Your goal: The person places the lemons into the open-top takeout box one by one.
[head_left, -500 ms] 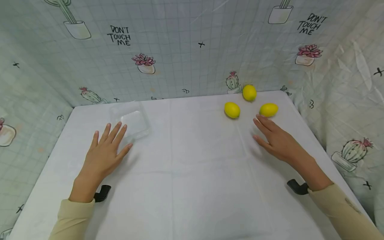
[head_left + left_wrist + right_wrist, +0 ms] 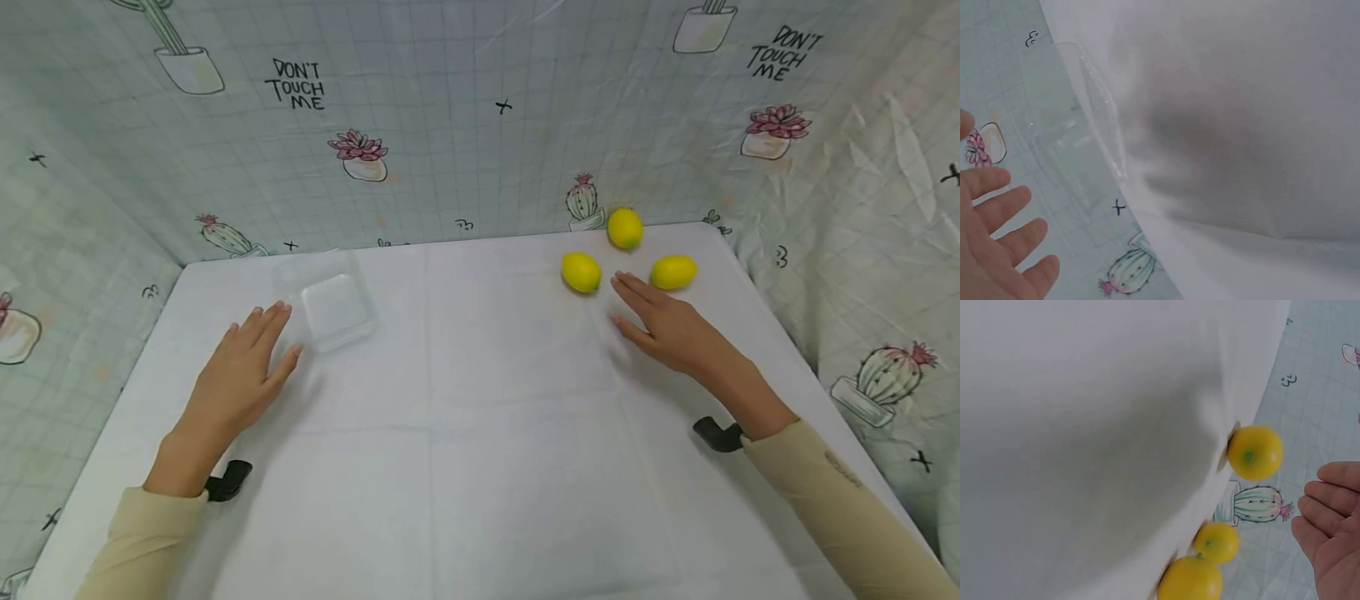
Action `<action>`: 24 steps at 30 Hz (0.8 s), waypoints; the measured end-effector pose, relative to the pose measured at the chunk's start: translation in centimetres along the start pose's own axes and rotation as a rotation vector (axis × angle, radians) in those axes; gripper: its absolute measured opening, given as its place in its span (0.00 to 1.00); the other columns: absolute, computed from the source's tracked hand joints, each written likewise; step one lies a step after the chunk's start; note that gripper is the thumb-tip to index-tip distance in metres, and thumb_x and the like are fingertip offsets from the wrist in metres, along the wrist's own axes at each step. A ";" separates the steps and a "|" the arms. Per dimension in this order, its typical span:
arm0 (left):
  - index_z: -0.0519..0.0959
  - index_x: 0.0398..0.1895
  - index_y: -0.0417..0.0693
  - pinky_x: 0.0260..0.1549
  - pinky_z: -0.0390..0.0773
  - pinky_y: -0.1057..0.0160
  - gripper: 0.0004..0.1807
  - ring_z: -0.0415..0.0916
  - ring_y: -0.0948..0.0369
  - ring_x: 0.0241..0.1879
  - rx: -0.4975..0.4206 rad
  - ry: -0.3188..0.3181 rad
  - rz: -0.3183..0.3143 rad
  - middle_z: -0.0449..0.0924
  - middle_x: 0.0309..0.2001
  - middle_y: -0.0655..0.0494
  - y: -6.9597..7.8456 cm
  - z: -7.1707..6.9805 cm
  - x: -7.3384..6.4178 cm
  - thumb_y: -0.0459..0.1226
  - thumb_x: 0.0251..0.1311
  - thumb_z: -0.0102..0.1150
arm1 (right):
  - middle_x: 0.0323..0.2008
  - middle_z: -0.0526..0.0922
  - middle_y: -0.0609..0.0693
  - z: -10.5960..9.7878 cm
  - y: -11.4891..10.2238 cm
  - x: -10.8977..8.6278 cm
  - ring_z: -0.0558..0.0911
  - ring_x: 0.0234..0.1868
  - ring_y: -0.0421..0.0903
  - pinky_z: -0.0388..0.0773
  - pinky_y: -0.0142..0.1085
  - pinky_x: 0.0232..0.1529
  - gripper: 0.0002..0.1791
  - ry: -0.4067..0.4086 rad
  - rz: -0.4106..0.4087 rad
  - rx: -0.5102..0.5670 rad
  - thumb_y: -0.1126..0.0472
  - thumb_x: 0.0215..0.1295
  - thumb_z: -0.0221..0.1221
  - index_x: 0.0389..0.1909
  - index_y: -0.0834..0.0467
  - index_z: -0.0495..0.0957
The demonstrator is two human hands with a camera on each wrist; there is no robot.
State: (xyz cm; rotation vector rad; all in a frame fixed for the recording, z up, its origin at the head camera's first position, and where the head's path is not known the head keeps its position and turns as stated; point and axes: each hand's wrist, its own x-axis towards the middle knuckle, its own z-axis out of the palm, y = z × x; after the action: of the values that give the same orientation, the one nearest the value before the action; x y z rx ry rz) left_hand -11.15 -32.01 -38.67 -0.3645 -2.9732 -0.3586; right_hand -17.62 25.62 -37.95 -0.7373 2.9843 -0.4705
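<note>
Three yellow lemons lie at the back right of the table: a left lemon (image 2: pixel 581 272), a rear lemon (image 2: pixel 625 228) and a right lemon (image 2: pixel 673 272). My right hand (image 2: pixel 667 330) hovers just in front of them, fingers straight, its fingertips between the left and right lemons in the head view. At the back left stands a clear plastic container (image 2: pixel 337 310) with its lid raised behind it. My left hand (image 2: pixel 234 379) is held to the left of the container, fingers extended and holding nothing. The right wrist view also shows the lemons (image 2: pixel 1255 453) beyond an empty palm.
A white cloth covers the table (image 2: pixel 480 433). Patterned fabric (image 2: pixel 450 108) with cactus drawings hangs along the back and both sides. A black wrist piece (image 2: pixel 229 481) sits below each hand.
My left hand has moved left, away from the container, with its fingers closer together. My right hand has shifted left and slightly up, toward the left lemon. Lemons and container stay put.
</note>
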 end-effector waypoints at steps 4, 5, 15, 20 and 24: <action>0.54 0.80 0.39 0.72 0.54 0.33 0.34 0.54 0.35 0.73 -0.110 0.009 -0.072 0.57 0.76 0.34 -0.4 -0.1 0.2 0.48 0.80 0.42 | 0.77 0.61 0.61 0.1 -0.1 1.3 0.68 0.71 0.63 0.68 0.59 0.69 0.33 0.026 -0.010 0.001 0.52 0.79 0.53 0.78 0.61 0.58; 0.54 0.80 0.40 0.70 0.56 0.32 0.34 0.55 0.34 0.73 -0.134 0.004 -0.100 0.57 0.75 0.33 -0.5 -0.2 0.3 0.49 0.80 0.41 | 0.76 0.61 0.61 0.0 -0.2 1.7 0.69 0.71 0.63 0.68 0.59 0.69 0.33 0.025 -0.010 -0.003 0.53 0.79 0.53 0.78 0.62 0.58; 0.61 0.76 0.37 0.58 0.71 0.28 0.32 0.66 0.30 0.65 -0.308 -0.014 -0.279 0.63 0.71 0.30 -1.8 -0.1 1.6 0.49 0.79 0.44 | 0.72 0.69 0.63 -0.3 -0.3 5.1 0.70 0.70 0.62 0.68 0.56 0.71 0.30 0.040 -0.039 -0.017 0.58 0.77 0.54 0.75 0.64 0.63; 0.62 0.74 0.36 0.59 0.72 0.31 0.35 0.67 0.32 0.66 -0.418 -0.045 -0.331 0.66 0.70 0.31 -2.7 0.2 2.5 0.54 0.79 0.42 | 0.72 0.69 0.64 -0.4 -0.1 7.0 0.70 0.70 0.62 0.66 0.56 0.72 0.30 0.024 -0.012 0.011 0.56 0.79 0.53 0.75 0.66 0.63; 0.59 0.76 0.35 0.60 0.76 0.39 0.38 0.71 0.36 0.64 -0.510 -0.072 -0.377 0.66 0.70 0.31 -3.3 0.6 3.1 0.55 0.78 0.44 | 0.73 0.67 0.63 -0.5 0.3 8.5 0.69 0.70 0.63 0.65 0.57 0.72 0.31 -0.013 0.029 0.030 0.54 0.79 0.52 0.76 0.64 0.61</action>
State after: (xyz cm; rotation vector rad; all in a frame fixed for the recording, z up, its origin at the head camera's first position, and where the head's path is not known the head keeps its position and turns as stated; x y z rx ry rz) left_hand -15.05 -34.27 -39.50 0.1531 -2.9712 -1.1723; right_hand -25.32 22.16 -37.19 -0.6916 2.9646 -0.5062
